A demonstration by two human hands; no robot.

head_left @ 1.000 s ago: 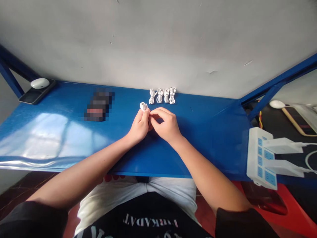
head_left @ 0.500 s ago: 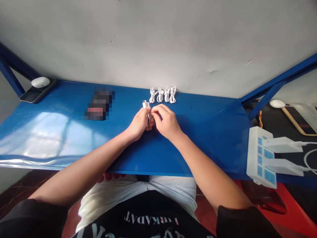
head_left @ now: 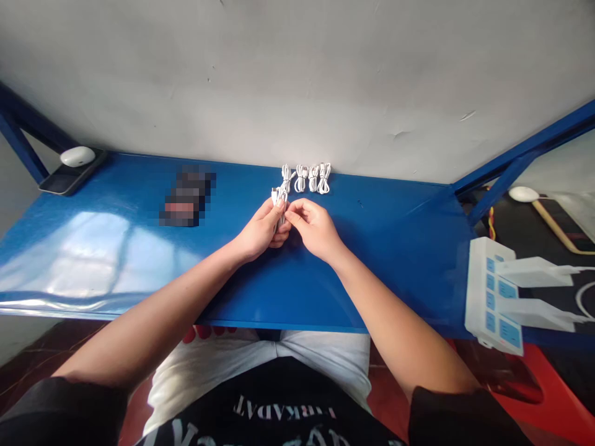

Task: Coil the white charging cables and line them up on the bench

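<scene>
My left hand (head_left: 258, 231) is closed around a coiled white charging cable (head_left: 281, 197), whose plug end sticks up above the thumb. Against that bundle's right side, the thumb and forefinger of my right hand (head_left: 317, 229) are pinched together. What lies between those fingertips is too small to make out. Just beyond both hands, several tied white cable bundles (head_left: 313, 179) stand in a row on the blue table (head_left: 400, 248), near the wall.
A blurred-out dark object (head_left: 186, 193) lies to the left. At the far left corner a white oval item (head_left: 77, 156) rests on a phone (head_left: 69, 176). A white power strip (head_left: 488, 291) with plugged-in chargers (head_left: 534, 272) is at the right edge, near a red chair (head_left: 548, 384).
My left hand has tilted the coiled cable slightly, so its loops show more above the thumb. My right fingers have shifted a little, still pinched beside it.
</scene>
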